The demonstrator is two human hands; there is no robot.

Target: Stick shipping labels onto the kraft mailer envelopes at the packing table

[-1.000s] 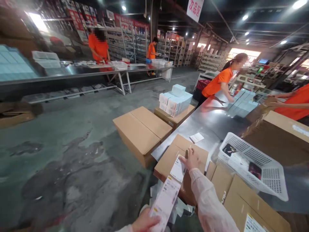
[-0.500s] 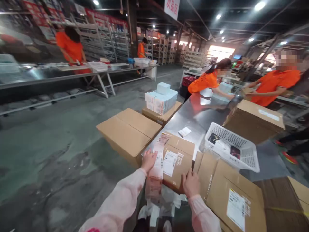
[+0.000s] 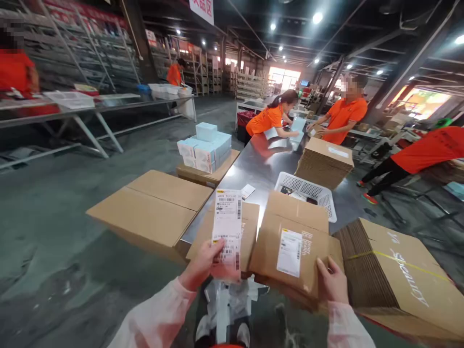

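Observation:
My left hand is closed on a strip of white shipping labels, the lower end of it pinkish and see-through. Behind the strip, a cardboard box lies on the metal table, partly covered by it. Beside that sits a second cardboard box, bearing a white shipping label and white print. My right hand grips this box at its right edge, thumb and fingers on the top; the fingertips are partly hidden.
A white basket with small items stands behind the boxes. Flattened cartons are stacked at right, more farther back. On the left are a large carton and light-blue boxes. Several people in orange shirts work around.
The view has swung right. My left hand has raised the label strip off the first box. My right hand has moved from that box to the right edge of the second one.

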